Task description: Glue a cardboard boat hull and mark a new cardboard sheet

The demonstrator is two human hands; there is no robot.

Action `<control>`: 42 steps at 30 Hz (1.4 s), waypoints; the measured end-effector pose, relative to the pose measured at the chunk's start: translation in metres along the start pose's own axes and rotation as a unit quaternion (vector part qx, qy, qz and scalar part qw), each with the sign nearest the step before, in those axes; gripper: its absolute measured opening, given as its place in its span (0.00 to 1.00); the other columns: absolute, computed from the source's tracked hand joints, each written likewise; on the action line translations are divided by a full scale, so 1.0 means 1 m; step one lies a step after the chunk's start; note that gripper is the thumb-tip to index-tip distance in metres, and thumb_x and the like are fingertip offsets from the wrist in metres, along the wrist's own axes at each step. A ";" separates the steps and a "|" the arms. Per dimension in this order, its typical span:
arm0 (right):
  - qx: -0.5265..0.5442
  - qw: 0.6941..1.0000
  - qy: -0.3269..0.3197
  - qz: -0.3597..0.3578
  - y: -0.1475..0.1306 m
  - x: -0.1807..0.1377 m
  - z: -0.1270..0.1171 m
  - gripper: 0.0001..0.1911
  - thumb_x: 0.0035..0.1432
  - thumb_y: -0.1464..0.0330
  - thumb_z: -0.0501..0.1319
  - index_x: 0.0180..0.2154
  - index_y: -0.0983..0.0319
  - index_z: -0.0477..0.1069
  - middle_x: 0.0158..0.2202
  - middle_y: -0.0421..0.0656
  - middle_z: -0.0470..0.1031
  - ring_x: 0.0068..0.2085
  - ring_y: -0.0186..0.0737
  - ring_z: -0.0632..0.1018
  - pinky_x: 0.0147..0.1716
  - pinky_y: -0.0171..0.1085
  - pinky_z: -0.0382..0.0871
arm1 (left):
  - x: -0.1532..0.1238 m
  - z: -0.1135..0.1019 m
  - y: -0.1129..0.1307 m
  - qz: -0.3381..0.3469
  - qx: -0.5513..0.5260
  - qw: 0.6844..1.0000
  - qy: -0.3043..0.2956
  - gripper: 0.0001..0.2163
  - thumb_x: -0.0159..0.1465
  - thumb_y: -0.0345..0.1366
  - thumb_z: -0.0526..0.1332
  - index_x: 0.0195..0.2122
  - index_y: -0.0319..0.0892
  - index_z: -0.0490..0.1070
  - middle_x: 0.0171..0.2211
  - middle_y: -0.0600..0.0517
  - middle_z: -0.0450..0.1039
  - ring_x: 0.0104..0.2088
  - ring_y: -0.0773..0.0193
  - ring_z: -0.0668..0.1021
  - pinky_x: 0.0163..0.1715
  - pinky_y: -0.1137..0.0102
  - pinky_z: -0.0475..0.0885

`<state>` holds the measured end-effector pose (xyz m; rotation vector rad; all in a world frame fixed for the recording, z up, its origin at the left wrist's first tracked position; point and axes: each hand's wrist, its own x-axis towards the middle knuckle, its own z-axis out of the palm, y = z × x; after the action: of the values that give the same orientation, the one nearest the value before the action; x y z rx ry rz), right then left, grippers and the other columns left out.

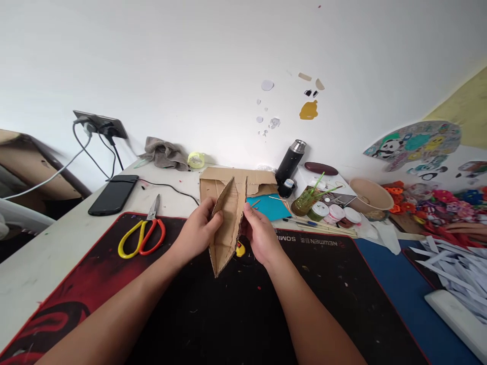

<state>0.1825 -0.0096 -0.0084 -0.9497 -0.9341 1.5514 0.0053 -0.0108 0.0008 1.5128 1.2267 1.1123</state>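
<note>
A plain white wall (171, 66) fills the far side, carrying pale, round patches (267, 85) and a mustard-yellow, lumpy-edged sticker (308, 110) right of the middle. Low at far left, a grey rectangular socket plate (119, 126) holds plugs (108, 131). Far right, a multicoloured collage with a panda (416, 143) hangs below a pale yellow panel (475, 109). The whitish, speckled bench (68, 238) runs along the wall. Beyond its left edge stands a brown, box-shaped piece with an open front (15, 143). The light is soft and even.
</note>
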 end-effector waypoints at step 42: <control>-0.086 0.988 0.065 -0.110 -0.011 0.001 -0.007 0.16 0.58 0.52 0.74 0.34 0.58 0.80 0.31 0.40 0.79 0.30 0.37 0.74 0.32 0.38 0.70 | -0.001 -0.017 0.017 -0.260 -0.254 0.916 -0.171 0.19 0.51 0.40 0.80 0.41 0.42 0.79 0.31 0.53 0.82 0.27 0.63 0.80 0.28 0.72 0.73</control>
<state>0.1929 -0.0068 -0.0012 -1.0191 -1.0546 1.2244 -0.0074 -0.0124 0.0205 0.8614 0.9197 0.6931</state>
